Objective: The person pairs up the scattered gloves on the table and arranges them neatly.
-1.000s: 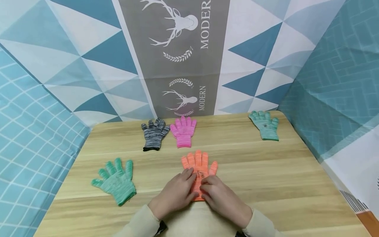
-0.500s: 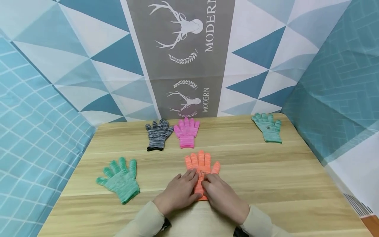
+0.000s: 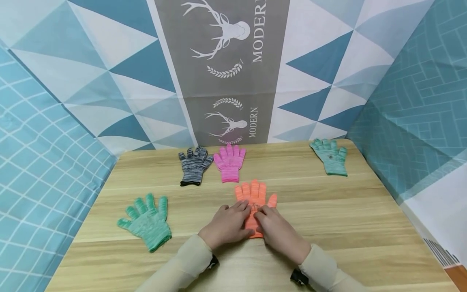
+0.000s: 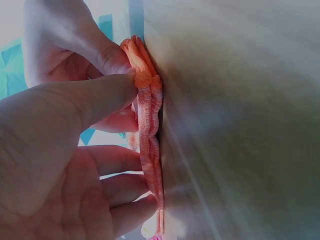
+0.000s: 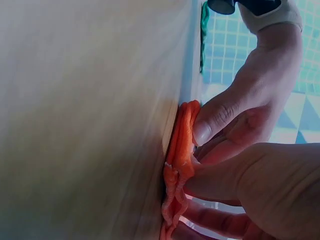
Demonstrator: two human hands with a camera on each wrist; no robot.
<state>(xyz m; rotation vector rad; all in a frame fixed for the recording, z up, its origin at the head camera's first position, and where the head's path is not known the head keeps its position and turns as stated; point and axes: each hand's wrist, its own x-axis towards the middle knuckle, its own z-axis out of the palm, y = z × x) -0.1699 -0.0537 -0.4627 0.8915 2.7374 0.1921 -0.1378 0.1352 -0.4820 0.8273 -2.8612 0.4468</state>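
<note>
An orange knitted glove [image 3: 254, 194] lies on the table, its fingers pointing away from me and its cuff towards me. My left hand [image 3: 227, 225] rests on the glove's left side, fingers fairly straight. In the left wrist view its thumb and fingertips press on the layered orange fabric [image 4: 150, 125]. Over the right side of the palm, my right hand [image 3: 281, 232] has its fingers curled and pinches the fabric. The right wrist view shows both thumbs against the glove's folded cuff [image 5: 184, 135]. Part of the palm is hidden under the hands.
A green glove [image 3: 148, 225] lies to the left on the wooden table [image 3: 346, 231]. Farther back are a grey-black glove [image 3: 192, 167] and a pink glove [image 3: 230, 163], side by side. Another green glove [image 3: 331, 158] lies at the back right. Patterned cloth [image 3: 226, 81] rises behind the table.
Over the last half second, both hands and the orange glove have shifted away from me and slightly right. The other gloves stay in place; the head view moved slightly before that.
</note>
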